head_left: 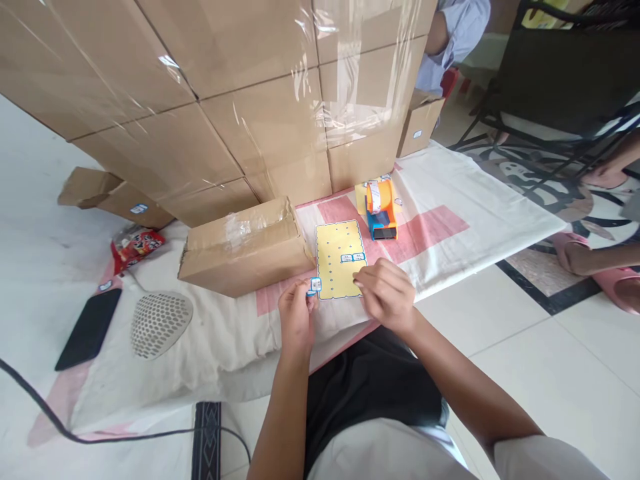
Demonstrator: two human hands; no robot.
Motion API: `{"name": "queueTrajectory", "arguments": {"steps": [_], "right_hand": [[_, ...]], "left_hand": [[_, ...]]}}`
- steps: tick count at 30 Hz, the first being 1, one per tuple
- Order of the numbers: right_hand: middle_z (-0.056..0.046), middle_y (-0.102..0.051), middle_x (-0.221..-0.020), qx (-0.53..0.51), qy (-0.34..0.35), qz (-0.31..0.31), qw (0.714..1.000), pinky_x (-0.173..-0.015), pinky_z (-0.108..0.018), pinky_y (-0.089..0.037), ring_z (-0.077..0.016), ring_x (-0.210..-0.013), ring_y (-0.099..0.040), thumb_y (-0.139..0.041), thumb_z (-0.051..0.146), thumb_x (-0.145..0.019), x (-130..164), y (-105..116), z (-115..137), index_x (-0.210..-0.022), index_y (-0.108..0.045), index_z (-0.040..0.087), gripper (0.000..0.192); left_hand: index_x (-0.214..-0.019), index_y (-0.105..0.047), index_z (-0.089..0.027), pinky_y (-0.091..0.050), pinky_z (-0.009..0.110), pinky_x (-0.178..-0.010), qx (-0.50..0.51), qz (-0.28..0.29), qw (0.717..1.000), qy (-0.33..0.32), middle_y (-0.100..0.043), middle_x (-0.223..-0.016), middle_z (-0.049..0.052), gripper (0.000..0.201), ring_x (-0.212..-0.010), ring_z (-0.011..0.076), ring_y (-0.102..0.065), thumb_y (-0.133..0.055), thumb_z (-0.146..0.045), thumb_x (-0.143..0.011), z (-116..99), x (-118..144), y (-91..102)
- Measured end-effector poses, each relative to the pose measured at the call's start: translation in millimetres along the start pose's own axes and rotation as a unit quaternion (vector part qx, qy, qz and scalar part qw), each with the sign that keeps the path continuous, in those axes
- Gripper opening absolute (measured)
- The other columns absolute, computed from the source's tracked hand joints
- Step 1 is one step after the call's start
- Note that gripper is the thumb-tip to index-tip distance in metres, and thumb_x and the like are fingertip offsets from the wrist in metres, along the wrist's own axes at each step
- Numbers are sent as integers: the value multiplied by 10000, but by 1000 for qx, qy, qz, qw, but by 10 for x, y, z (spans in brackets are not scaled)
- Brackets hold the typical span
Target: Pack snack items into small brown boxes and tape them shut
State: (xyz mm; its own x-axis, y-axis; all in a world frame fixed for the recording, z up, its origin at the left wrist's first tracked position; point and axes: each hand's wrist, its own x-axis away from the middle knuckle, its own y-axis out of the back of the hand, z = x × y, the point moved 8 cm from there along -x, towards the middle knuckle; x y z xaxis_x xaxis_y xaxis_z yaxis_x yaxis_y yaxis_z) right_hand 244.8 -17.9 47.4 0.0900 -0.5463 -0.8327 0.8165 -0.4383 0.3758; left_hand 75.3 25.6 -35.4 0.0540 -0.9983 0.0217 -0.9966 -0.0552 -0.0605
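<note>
A yellow card sheet with a scalloped blue edge and small blue marks lies on the cloth before me. Two small blue-edged white cards lie side by side on its right part. At the sheet's lower left corner, my left hand is closed on small blue-edged cards. My right hand is over the sheet's lower right edge, thumb and fingers pinched together. A tiny dark spot shows at those fingertips, too small to name. Behind the sheet stands an orange and blue tape dispenser.
Stacked cardboard boxes wall off the back. A taped carton sits left of the sheet. Farther left are a skimmer, a black phone and a red packet. Other people's limbs show at the right.
</note>
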Motion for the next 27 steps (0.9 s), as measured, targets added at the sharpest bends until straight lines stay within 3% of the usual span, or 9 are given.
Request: {"name": "queueTrajectory", "arguments": {"steps": [2, 5, 12, 14, 17, 20, 24, 27], "right_hand": [[-51, -702, -844, -65, -91, 23, 993, -615, -330, -466, -175, -704, -604, -548, 226, -997, -25, -46, -135, -949, -682, 237, 143], [-20, -669, -801, -151, -178, 133, 963, -566, -281, -421, -126, -613, -534, -581, 298, -996, -28, -274, -208, -919, -681, 215, 151], [-16, -605, -819, -170, -143, 188, 957, -650, -273, -450, -140, -720, -563, -522, 220, -1019, 12, -342, -122, -911, -589, 210, 128], [-23, -603, -846, -173, -129, 194, 957, -675, -275, -468, -146, -757, -581, -502, 214, -1028, 24, -339, -99, -934, -569, 213, 116], [-24, -606, -852, -176, -134, 205, 953, -669, -276, -479, -149, -753, -587, -479, 222, -1038, 50, -368, -110, -941, -556, 218, 124], [-25, -625, -859, -131, -162, 189, 960, -639, -276, -478, -146, -720, -591, -487, 219, -1029, 96, -373, -170, -964, -554, 219, 94], [-42, -639, -844, -23, -124, 82, 989, -642, -309, -501, -171, -740, -618, -554, 207, -997, 138, -210, -71, -977, -581, 223, 37], [-79, -671, -901, 34, -88, 102, 990, -680, -342, -541, -204, -817, -655, -570, 215, -992, 187, -247, 73, -1004, -636, 212, 67]], "left_hand": [[-653, -377, -211, -282, 229, -502, -19, -11, 1000, -23, -318, -619, -47, 306, -538, 90, -302, -500, -329, -906, -23, 28, 17], [-633, -406, -198, -303, 238, -550, -61, 11, 996, -66, -353, -625, -37, 377, -593, 101, -339, -585, -380, -910, -117, 97, -5], [-577, -441, -188, -283, 244, -524, -123, 92, 985, -79, -364, -560, -39, 424, -549, 100, -355, -611, -390, -908, -159, 66, -59], [-605, -526, -185, -333, 240, -536, -128, 103, 984, -73, -449, -571, -27, 385, -562, 110, -421, -602, -400, -915, -135, 30, -38], [-832, -709, -187, -425, 250, -579, -147, 125, 978, -78, -645, -711, 20, 271, -635, 142, -553, -616, -426, -923, -112, 4, -4], [-924, -745, -195, -461, 256, -604, -169, 145, 969, -105, -713, -805, 43, 263, -670, 152, -610, -617, -425, -938, -136, 32, 0], [-935, -718, -198, -461, 241, -618, -237, 68, 954, -171, -711, -785, 24, 224, -664, 136, -624, -557, -346, -984, -286, 122, 31], [-944, -678, -197, -492, 245, -694, -284, 29, 926, -248, -724, -850, 35, 198, -764, 148, -671, -506, -272, -1005, -446, 242, -45]]}}
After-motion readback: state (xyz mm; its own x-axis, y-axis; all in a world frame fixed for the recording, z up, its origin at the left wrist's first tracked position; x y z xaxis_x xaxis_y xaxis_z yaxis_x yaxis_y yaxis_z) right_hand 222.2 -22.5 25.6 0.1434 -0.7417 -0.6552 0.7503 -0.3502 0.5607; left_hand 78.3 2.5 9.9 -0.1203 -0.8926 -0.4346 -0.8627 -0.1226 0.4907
